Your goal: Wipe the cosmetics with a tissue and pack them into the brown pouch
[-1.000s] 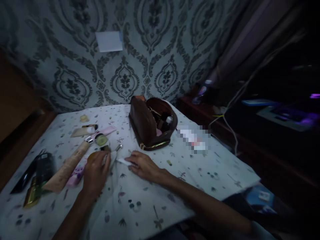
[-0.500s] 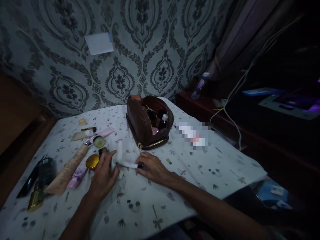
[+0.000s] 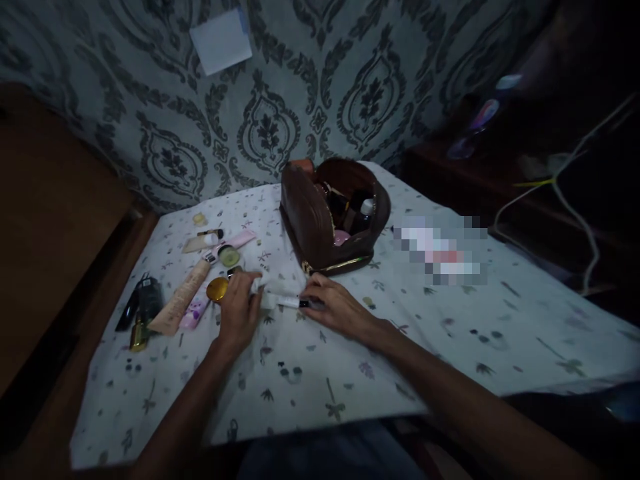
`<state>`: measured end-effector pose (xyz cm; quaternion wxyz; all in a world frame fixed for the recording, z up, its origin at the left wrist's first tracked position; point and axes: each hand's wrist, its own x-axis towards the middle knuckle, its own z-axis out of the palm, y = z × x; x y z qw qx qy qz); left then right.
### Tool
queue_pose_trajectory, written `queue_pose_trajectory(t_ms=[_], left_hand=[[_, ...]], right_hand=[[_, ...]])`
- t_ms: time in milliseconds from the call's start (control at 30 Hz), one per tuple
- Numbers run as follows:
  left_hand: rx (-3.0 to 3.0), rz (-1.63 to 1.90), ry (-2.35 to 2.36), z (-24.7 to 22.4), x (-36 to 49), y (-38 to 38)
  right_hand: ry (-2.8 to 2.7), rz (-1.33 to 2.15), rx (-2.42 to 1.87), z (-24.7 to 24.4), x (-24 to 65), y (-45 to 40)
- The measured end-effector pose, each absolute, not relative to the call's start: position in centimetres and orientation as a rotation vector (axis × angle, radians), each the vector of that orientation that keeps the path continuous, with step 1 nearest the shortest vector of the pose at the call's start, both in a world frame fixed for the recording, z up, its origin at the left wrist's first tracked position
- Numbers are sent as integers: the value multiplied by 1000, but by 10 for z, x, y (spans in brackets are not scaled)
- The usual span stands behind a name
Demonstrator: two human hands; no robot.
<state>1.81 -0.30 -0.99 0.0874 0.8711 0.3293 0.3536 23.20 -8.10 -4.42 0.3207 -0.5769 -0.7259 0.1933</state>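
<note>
My right hand (image 3: 337, 308) is closed around the black end of a slim white tube (image 3: 288, 302), which lies almost level just above the cloth. Facing it, my left hand (image 3: 239, 303) has its thumb and forefinger bent around something whitish (image 3: 258, 285), too blurred to name. A pale, translucent patch (image 3: 269, 301) shows between that hand and the tube. Right beside my left fingers are a round gold container (image 3: 217, 289) and a small dark-capped item (image 3: 234, 271). Beyond both hands stands a brown cosmetic bag (image 3: 311, 227), unzipped, with bottles and a pink item inside.
Left of my hands lie a beige tube (image 3: 181, 300), a pink tube (image 3: 194, 313), a green-topped jar (image 3: 229, 255), a gold-capped bottle (image 3: 138, 335) and dark items (image 3: 149, 300). A pixelated object (image 3: 440, 250) lies right of the bag. White cables (image 3: 590, 240) hang at the right.
The view has shifted, so the bag and cosmetics appear farther right and higher. Both hands keep nearly the same place on the cloth. The right one still holds the white tube.
</note>
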Motion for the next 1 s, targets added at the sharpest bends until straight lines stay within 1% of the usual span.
queue_pose_trajectory(t_ms=[133, 233, 300, 433, 633, 1000], left_hand=[[2701, 912, 780, -10, 35, -15], [2825, 798, 577, -18, 47, -24], [2885, 743, 521, -25, 51, -26], [2943, 711, 491, -32, 51, -22], [2883, 645, 417, -23, 43, -12], [2745, 550, 505, -18, 6, 14]], right_hand=[[-1860, 545, -1518, -42, 232, -81], [-1859, 531, -1524, -42, 230, -81], [-1855, 529, -1546, -42, 229, -81], [-1839, 526, -1565, -42, 228, -80], [-1823, 540, -1547, -46, 229, -81], [-1784, 637, -1537, -42, 232, -81]])
